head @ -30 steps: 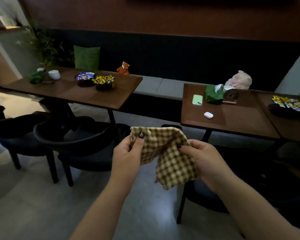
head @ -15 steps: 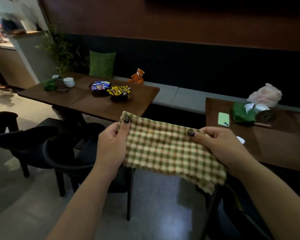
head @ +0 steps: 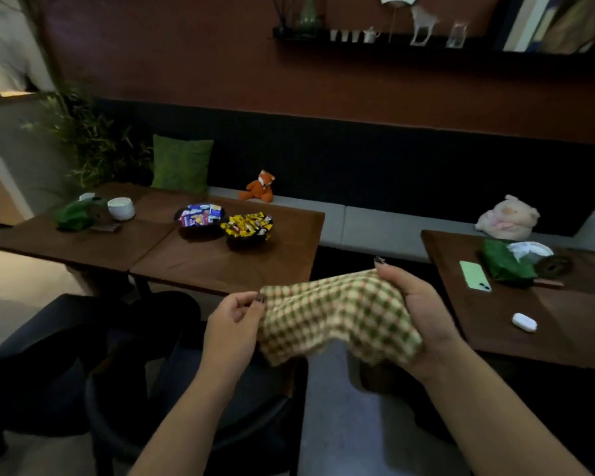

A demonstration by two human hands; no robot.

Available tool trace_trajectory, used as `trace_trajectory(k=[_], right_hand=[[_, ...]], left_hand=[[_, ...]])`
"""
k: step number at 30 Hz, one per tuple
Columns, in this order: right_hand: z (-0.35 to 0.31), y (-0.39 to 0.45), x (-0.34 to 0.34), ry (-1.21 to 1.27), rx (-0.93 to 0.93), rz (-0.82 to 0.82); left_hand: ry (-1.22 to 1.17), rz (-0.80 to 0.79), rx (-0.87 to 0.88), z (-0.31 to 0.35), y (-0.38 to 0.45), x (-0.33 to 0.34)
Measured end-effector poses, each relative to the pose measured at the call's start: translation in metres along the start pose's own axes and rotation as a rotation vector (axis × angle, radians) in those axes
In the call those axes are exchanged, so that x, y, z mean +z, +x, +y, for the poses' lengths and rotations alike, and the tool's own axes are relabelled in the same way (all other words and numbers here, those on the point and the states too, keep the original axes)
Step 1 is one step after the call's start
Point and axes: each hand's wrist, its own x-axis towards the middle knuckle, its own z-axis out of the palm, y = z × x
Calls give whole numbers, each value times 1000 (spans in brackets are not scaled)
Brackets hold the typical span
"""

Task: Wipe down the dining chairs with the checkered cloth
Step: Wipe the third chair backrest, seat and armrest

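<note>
- Head view shows us the largest thing first: a long dark padded bench (head: 375, 228) with a grey seat, set against the back wall.
- We see a dark brown wooden table (head: 193, 255) on the left and a second brown wooden table (head: 529, 321) on the right, with a gap between them.
- Two dark upholstered dining chairs sit low in the dim foreground: the nearer dark chair (head: 172, 400) under our left forearm, another dark chair (head: 28, 369) further left.
- Our checkered green-and-cream cloth (head: 337, 314) hangs in the air between both hands, above the nearer chair and touching neither chair.
- Our right hand (head: 423, 314) grips the cloth's right side, fingers curled under the fabric and thumb up along its top edge.
- Our left hand (head: 234, 324) pinches the cloth's left corner between thumb and fingertips (head: 255, 298), the other fingers curled in.
- A green square cushion (head: 182, 163) leans on the bench back.
- Two dark bowls of wrapped sweets (head: 227, 225) stand touching on the left table.
- A pale green phone (head: 474, 275) and a small white case (head: 524, 321) lie apart on the right table.
</note>
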Motion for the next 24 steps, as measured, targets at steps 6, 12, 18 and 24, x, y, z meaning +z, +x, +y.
trace_trajectory(k=[6,12,18,24], right_hand=[[1,47,89,9,-120,27],[-22,63,126,68,-56,-24],[-59,58,136,-3,-66,24],[-90,51,127,-266,-19,-106]], left_hand=[[-112,-383,345,33,36,-47],[-64,-504,660,61,58,-44],[51,-330,828,106,97,-33],[-37,-377,700,164,107,-28]])
